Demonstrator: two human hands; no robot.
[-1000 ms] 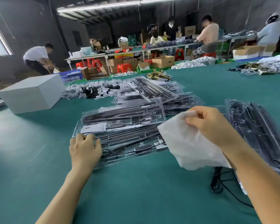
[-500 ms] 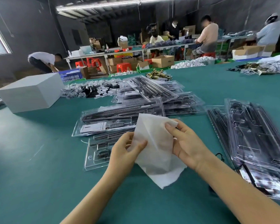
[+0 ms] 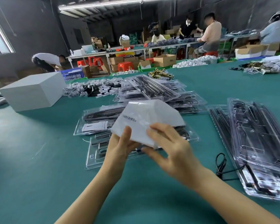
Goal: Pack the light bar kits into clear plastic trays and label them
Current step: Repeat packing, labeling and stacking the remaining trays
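A white label sheet (image 3: 145,118) with a line of dark print is raised above the green table (image 3: 39,183). My left hand (image 3: 121,147) pinches its lower left edge. My right hand (image 3: 171,152) touches its lower right edge with the fingers spread; it is blurred. Under the sheet lies a pile of clear plastic trays (image 3: 103,117) with black light bar parts inside. One clear tray (image 3: 95,157) lies nearest me, below my left hand. A second stack of filled trays (image 3: 257,143) lies to the right.
A white box (image 3: 34,91) stands at the left. Small bagged parts (image 3: 94,89) and brass pieces (image 3: 160,73) lie behind the trays. A black cable (image 3: 221,164) sits beside the right stack. Several people work at far tables with cartons and red stools.
The sheet has been lifted and turned, so its printed side shows. Both hands have come together on its lower edge; a second ago my left hand rested on the trays.
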